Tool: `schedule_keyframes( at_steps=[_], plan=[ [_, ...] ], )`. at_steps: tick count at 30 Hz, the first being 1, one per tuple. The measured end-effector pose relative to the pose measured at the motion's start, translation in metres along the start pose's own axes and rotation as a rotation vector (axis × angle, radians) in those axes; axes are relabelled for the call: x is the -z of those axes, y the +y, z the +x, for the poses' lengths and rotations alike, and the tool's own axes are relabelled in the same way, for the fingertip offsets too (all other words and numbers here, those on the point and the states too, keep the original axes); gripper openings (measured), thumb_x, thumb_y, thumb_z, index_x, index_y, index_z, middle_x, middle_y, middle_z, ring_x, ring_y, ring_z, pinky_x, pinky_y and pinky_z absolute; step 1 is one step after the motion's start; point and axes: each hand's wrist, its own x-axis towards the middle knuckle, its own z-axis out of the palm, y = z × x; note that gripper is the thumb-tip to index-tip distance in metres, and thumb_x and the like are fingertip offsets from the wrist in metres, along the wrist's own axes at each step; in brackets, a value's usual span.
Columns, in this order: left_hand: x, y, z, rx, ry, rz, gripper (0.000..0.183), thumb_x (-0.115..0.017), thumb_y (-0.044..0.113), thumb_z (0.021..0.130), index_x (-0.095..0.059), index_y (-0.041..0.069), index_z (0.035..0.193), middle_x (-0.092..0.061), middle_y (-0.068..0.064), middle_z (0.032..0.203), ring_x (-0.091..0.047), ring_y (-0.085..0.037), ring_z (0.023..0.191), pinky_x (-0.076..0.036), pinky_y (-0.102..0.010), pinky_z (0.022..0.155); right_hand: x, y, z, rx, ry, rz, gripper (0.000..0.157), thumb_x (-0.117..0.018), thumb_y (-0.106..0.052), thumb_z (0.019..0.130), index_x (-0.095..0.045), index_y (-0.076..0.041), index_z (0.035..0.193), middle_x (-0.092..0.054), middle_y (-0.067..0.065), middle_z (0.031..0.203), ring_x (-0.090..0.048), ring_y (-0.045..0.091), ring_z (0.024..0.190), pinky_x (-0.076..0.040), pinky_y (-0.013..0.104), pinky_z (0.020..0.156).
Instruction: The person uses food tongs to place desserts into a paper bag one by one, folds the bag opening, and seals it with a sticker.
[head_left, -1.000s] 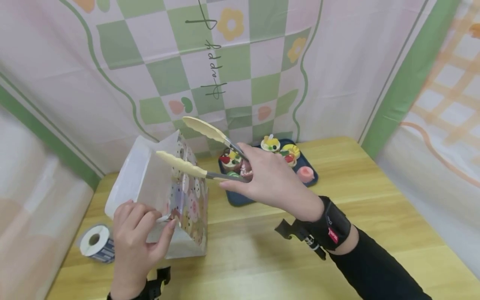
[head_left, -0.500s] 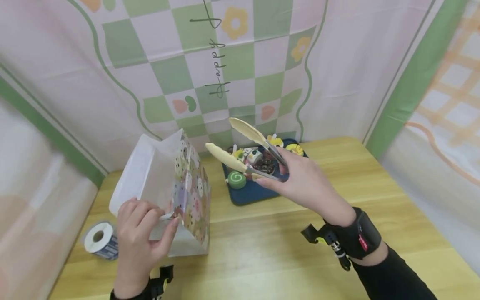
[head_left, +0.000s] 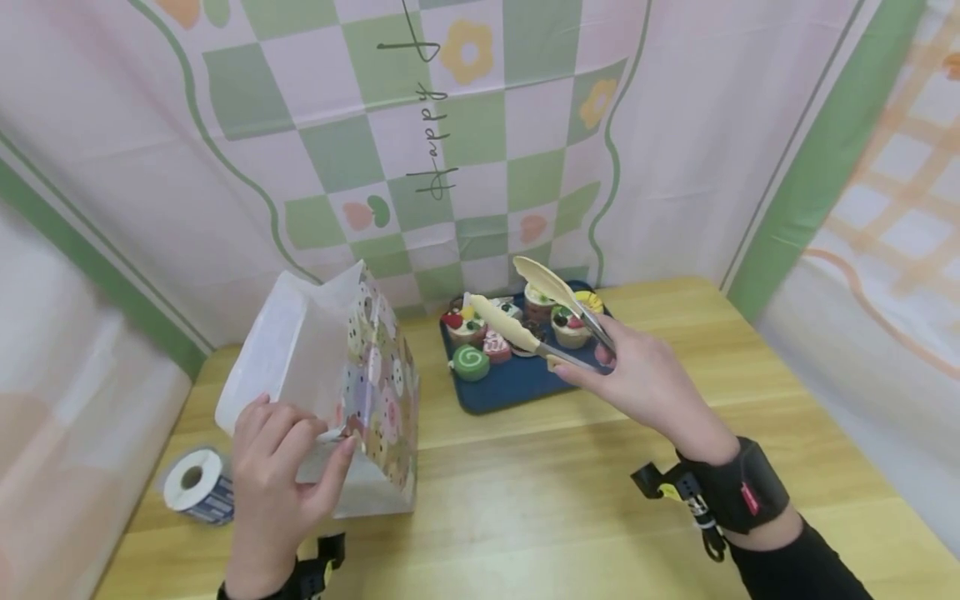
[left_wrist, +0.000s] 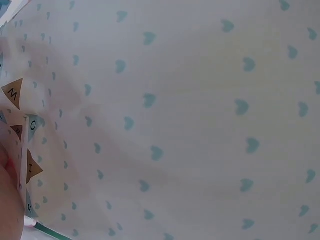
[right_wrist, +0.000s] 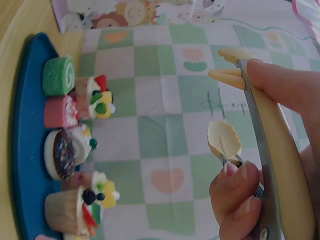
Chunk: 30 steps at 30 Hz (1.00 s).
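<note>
My left hand (head_left: pixel 281 479) pinches the rim of an upright paper bag (head_left: pixel 386 408) printed with cartoon animals, its mouth gaping. My right hand (head_left: pixel 645 379) grips a pair of tongs (head_left: pixel 506 325) with cream tips and metal arms. Their tips are spread apart above a blue tray (head_left: pixel 510 390), with nothing between them. On the tray sit several toy-like cakes: a green swirl roll (head_left: pixel 471 363), a pink cake (right_wrist: pixel 56 112), a chocolate-topped donut (right_wrist: pixel 61 155) and a fruit-topped cupcake (right_wrist: pixel 64 212) among them. In the left wrist view, only part of the hand shows at the left edge.
A roll of labels (head_left: pixel 198 487) stands left of the bag on the wooden table (head_left: pixel 510 508). Behind the tray hangs a checked green and white cloth (head_left: pixel 472 125). More printed cloth hangs at both sides.
My right hand has moved right with the tongs, from above the bag's side to above the tray, and the tips are lower. My left hand stays on the bag's rim.
</note>
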Motion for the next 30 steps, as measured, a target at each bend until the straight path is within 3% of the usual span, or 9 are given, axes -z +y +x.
schedule_keyframes(
  at_steps=[3, 7, 9, 18, 24, 30],
  plan=[
    [0.000, 0.000, -0.001, 0.002, 0.001, -0.001, 0.049, -0.058, 0.039, 0.087, -0.055, 0.000, 0.058, -0.054, -0.010, 0.060, -0.047, -0.031, 0.063, -0.036, -0.056, 0.073, -0.003, 0.009, -0.002, -0.003, 0.019, 0.000, 0.064, -0.060, -0.069, 0.074, -0.056, -0.012, 0.102, -0.059, 0.009, 0.074, -0.054, 0.024, 0.064, -0.041, 0.037, 0.054],
    [0.000, -0.001, -0.001, 0.006, -0.002, 0.004, 0.049, -0.058, 0.040, 0.087, -0.055, 0.001, 0.058, -0.054, -0.010, 0.060, -0.047, -0.031, 0.063, -0.036, -0.057, 0.074, -0.006, 0.019, -0.004, -0.011, 0.022, 0.009, 0.073, -0.060, -0.068, 0.075, -0.056, -0.007, 0.116, -0.068, 0.020, 0.099, -0.062, 0.034, 0.087, -0.047, 0.050, 0.067],
    [0.000, -0.001, -0.001, 0.007, -0.003, 0.006, 0.049, -0.058, 0.040, 0.087, -0.055, 0.001, 0.058, -0.054, -0.010, 0.060, -0.047, -0.031, 0.064, -0.037, -0.057, 0.074, -0.006, 0.023, -0.006, -0.016, 0.016, 0.006, 0.078, -0.060, -0.068, 0.075, -0.055, -0.004, 0.119, -0.067, 0.023, 0.105, -0.061, 0.036, 0.091, -0.047, 0.052, 0.068],
    [-0.002, -0.001, 0.000, -0.011, 0.026, -0.005, 0.049, -0.058, 0.039, 0.087, -0.055, 0.000, 0.058, -0.053, -0.010, 0.059, -0.047, -0.032, 0.063, -0.036, -0.057, 0.073, -0.004, 0.044, -0.011, -0.070, -0.015, -0.034, 0.081, -0.057, -0.068, 0.078, -0.054, 0.002, 0.120, -0.066, 0.026, 0.099, -0.061, 0.038, 0.085, -0.047, 0.049, 0.063],
    [-0.001, 0.002, 0.001, -0.008, 0.031, 0.004, 0.052, -0.056, 0.041, 0.089, -0.055, 0.000, 0.057, -0.053, -0.011, 0.058, -0.047, -0.032, 0.062, -0.036, -0.057, 0.073, -0.007, 0.059, -0.015, -0.103, -0.004, -0.066, 0.066, -0.058, -0.068, 0.077, -0.055, -0.005, 0.095, -0.057, 0.011, 0.071, -0.051, 0.024, 0.059, -0.035, 0.031, 0.047],
    [-0.001, 0.004, 0.002, 0.002, 0.030, 0.013, 0.054, -0.055, 0.042, 0.089, -0.055, 0.000, 0.056, -0.053, -0.011, 0.057, -0.047, -0.032, 0.061, -0.036, -0.058, 0.073, -0.011, 0.069, -0.019, -0.109, 0.001, -0.068, 0.057, -0.059, -0.065, 0.079, -0.050, -0.009, 0.086, -0.050, 0.007, 0.066, -0.043, 0.019, 0.052, -0.031, 0.029, 0.044]
  ],
)
